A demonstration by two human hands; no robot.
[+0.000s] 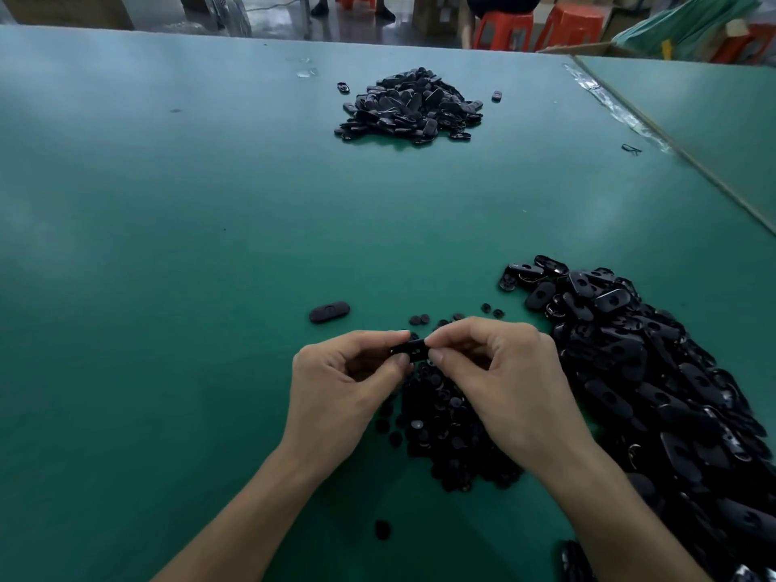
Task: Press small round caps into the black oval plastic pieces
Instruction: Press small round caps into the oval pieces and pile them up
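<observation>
Two bare hands are held close together just above the green bench (168, 245), with one black oval plastic piece (409, 349) gripped between them. The left hand (340, 384) is curled, and one end of the piece is pinched between its thumb and forefinger. The right hand (504, 380) is likewise curled, and the other end is pinched by its thumb and fingertips. Whether a cap is seated in the held piece cannot be told, since it is largely covered by the fingers. Directly beneath and between the hands, a loose pile of small round black caps (445, 430) is spread on the bench. A few stray caps (420, 319) are scattered just beyond the fingertips, and a single cap (382, 530) lies apart near the left forearm. A lone black oval piece (329, 312) is laid flat on the bench just beyond the left hand. To the right, a large heap of black oval plastic pieces (655, 371) is banked against the cap pile and runs to the lower right edge of the view. Well apart, at the far side of the bench, a smaller heap of black oval pieces (409, 105) is seen. Past the bench edge, orange plastic stools (504, 29) are stood on the floor.
</observation>
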